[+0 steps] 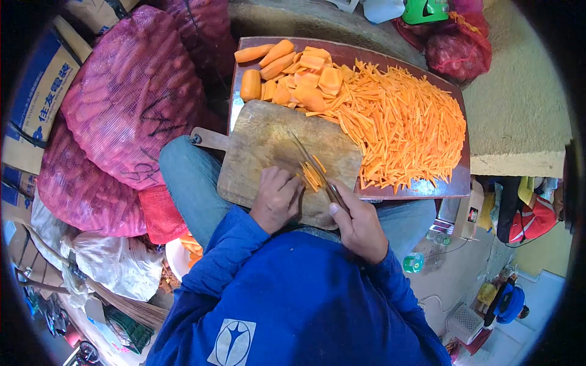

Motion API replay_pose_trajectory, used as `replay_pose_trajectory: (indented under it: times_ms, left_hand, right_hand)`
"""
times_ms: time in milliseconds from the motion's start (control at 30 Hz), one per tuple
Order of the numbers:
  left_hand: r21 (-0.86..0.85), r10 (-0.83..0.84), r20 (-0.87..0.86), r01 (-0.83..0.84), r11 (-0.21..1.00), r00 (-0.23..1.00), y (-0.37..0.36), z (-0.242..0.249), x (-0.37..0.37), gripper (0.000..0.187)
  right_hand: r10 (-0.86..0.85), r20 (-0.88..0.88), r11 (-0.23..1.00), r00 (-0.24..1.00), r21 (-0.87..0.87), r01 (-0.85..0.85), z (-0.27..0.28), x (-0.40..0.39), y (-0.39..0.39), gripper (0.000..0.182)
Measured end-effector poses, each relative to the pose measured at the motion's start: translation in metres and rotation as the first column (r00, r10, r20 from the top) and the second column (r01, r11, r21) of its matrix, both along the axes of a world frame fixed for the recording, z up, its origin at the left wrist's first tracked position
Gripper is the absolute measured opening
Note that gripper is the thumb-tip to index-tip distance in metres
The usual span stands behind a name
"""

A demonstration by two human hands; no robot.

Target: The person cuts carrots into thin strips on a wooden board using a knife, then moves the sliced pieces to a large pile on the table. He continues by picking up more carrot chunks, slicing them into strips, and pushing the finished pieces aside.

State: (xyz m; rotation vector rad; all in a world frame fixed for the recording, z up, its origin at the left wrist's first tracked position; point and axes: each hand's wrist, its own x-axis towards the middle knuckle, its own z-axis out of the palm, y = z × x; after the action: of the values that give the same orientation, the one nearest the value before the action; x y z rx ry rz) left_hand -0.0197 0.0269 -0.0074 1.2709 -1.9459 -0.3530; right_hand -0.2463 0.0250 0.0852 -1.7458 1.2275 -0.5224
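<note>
A worn wooden cutting board [256, 137] lies across my lap, against a dark red tabletop. My right hand [360, 226] is closed round the handle of a knife [312, 160], its blade slanting up and left over the board. A few carrot strips [312, 177] lie beside the blade. On their left, my left hand [278, 198] rests with fingers curled, the fingertips at a bit of carrot mostly hidden beneath them. Beyond the board are a big heap of carrot strips [403, 125], flat carrot slices [311, 79] and several peeled carrots [278, 58].
Red mesh sacks [134, 97] bulge at the left, beside cardboard boxes [43, 97]. A smaller red net bag [458, 52] sits at the upper right on a concrete ledge [513, 122]. A white container [178, 256] with carrots stands by my left knee.
</note>
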Motion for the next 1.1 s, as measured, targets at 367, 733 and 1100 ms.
replay_pose_trajectory:
  times_ms: [367, 733, 1100]
  left_hand:
    - [0.053, 0.217, -0.318, -0.211, 0.976, 0.923, -0.005, 0.005, 0.001, 0.01]
    - [-0.03, 0.065, -0.033, -0.066, 0.997, 0.997, -0.007, 0.0, -0.003, 0.017]
    - [-0.023, 0.068, 0.0, -0.068, 0.997, 0.998, -0.008, 0.001, -0.003, 0.018]
  right_hand:
    - [0.071, 0.035, 0.997, 0.997, 0.005, -0.071, -0.009, -0.025, -0.008, 0.043]
    - [-0.072, -0.111, 0.949, 0.991, -0.313, 0.034, -0.028, -0.083, -0.087, 0.042]
    - [-0.279, 0.013, 0.933, 0.96, -0.235, 0.274, -0.01, -0.119, -0.114, 0.04]
